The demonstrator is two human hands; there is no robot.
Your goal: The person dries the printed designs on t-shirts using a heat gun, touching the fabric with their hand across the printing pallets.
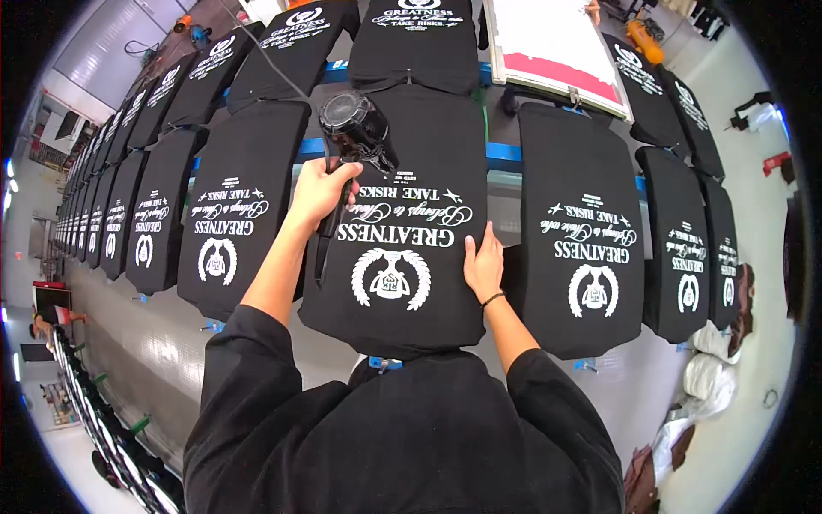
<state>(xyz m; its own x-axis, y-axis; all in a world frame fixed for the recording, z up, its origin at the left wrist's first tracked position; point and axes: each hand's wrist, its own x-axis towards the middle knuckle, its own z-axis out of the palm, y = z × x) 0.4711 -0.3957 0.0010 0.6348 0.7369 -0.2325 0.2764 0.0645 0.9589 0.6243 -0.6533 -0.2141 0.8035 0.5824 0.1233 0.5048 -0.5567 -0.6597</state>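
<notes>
My left hand [322,194] is closed around the handle of a black hair dryer [353,127], held above a black T-shirt [402,325] stretched over a flat board. White lettering and a wreath emblem [391,278] are printed on this shirt; the text reads upside down from my side. The dryer's body covers part of the print's far lines. With its fingers extended, my right hand [485,259] lies along the right edge of the same shirt. A dark band circles that wrist.
Printed black shirts on boards flank mine, such as one on the left [231,193] and one on the right [586,223]. A white-framed screen [556,56] with pinkish-red colour rests at the back right. A blue rail [503,152] runs behind. Another person [47,324] is at far left.
</notes>
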